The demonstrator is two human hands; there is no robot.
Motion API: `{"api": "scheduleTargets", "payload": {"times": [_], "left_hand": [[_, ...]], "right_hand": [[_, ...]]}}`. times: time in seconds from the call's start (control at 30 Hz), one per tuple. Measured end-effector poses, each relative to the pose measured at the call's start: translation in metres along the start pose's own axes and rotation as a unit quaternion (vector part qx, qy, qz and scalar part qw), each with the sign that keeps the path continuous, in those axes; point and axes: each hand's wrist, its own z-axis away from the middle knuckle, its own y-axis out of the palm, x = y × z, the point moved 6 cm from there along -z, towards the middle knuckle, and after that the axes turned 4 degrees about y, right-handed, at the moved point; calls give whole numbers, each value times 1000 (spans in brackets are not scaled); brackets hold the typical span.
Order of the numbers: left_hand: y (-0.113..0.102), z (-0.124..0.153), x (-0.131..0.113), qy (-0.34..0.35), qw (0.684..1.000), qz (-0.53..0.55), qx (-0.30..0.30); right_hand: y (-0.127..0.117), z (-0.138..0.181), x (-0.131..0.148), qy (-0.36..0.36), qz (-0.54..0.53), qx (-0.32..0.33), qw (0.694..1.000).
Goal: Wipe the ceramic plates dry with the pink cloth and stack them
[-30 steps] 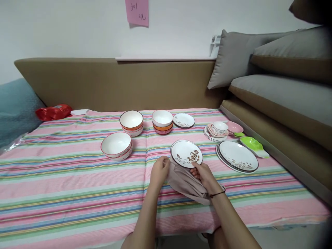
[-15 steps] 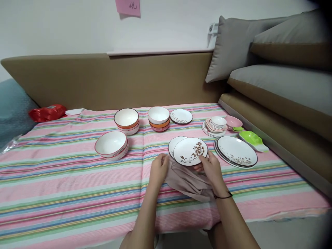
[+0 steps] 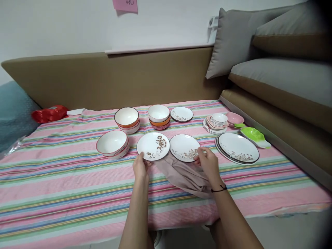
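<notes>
My left hand (image 3: 140,167) grips the near rim of a white plate with a brown flower pattern (image 3: 153,146), held just above the striped cloth. My right hand (image 3: 208,164) pinches the near right rim of a second matching plate (image 3: 184,147) that lies on the cloth beside the first. A beige rag (image 3: 186,174) lies crumpled between my hands and partly under my right wrist. The two plates sit side by side, almost touching.
A striped tablecloth (image 3: 64,180) covers the table. Stacked bowls (image 3: 112,144) (image 3: 127,119) (image 3: 158,116), a small plate (image 3: 182,114), large plates (image 3: 237,148), saucers (image 3: 217,123), a green dish (image 3: 254,137) and a pink dish (image 3: 234,118) stand behind. Sofa cushions (image 3: 280,79) lie right; a red bag (image 3: 48,113) far left.
The top plate was lifted off the one under it by my right hand, then passed to my left hand and carried left. My right hand now holds the lower plate's rim.
</notes>
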Motion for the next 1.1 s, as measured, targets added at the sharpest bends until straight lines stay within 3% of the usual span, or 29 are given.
{"api": "scheduleTargets", "payload": {"times": [0.07,0.17,0.37,0.53,0.8,1.1], "left_hand": [[-3,-1,-4,-3,1000,16,-10],[-7,-3,-2,-22,999,29,-31],[-6,-5,13,-36,998,31,-48],[-1,-5,13,-48,998,28,-28],[-8,-8,9,-55,998,-3,-37],[6,1,0,-9,1000,24,9]], "right_hand": [[-11,-8,-13,34,33,-17,999],[-10,-16,-30,89,13,8,996],[17,-26,-35,119,-108,35,986],[43,-18,-26,151,-171,98,969],[48,-18,-21,123,-224,68,964],[39,-13,-11,79,-300,91,946]]}}
